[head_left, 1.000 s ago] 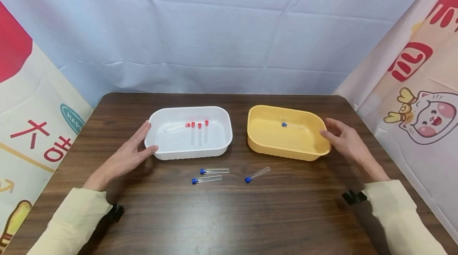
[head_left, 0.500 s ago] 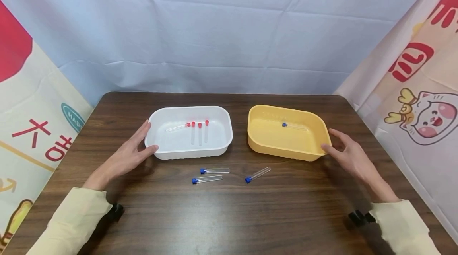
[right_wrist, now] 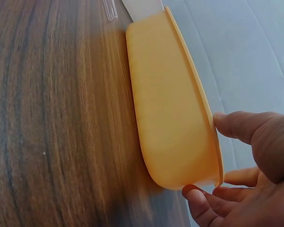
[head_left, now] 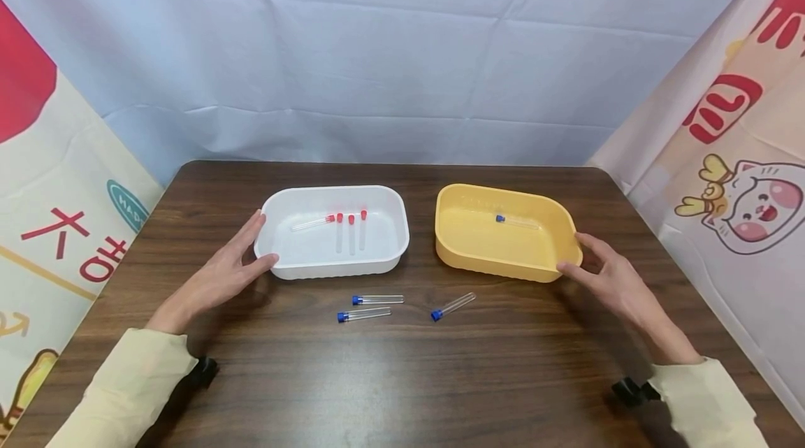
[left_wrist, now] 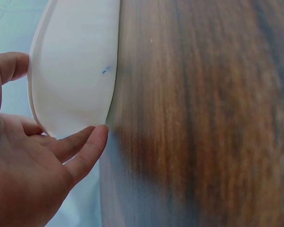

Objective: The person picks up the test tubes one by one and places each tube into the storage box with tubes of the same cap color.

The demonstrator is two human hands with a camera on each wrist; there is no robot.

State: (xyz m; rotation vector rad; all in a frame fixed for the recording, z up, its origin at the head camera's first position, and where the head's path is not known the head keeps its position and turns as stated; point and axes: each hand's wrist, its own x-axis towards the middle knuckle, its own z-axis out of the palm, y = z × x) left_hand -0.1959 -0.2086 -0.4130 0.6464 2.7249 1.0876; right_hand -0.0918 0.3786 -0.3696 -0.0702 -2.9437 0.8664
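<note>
My left hand (head_left: 229,266) rests at the left end of a white plastic basin (head_left: 333,270), thumb at the front rim and extended fingers along the end wall. In the basin lie several red-capped test tubes (head_left: 351,237). At the right end of a yellow plastic basin (head_left: 490,268), my right hand (head_left: 613,280) touches the rim with its thumb (right_wrist: 236,124), while its fingers (right_wrist: 199,203) lie against the outer wall. One blue-capped test tube (head_left: 517,223) lies inside. Both basins stand upright on the table.
Three more blue-capped test tubes lie on the brown wooden table (head_left: 402,378) in front of the basins: a pair (head_left: 371,314) by the white basin and one (head_left: 454,307) below the gap. A pale cloth (head_left: 402,70) hangs behind, with printed cloths at both sides.
My right hand has slid down and slightly right along the yellow basin's right end, its thumb now nearer the front corner. My left hand, the basins and the tubes stay practically in place.
</note>
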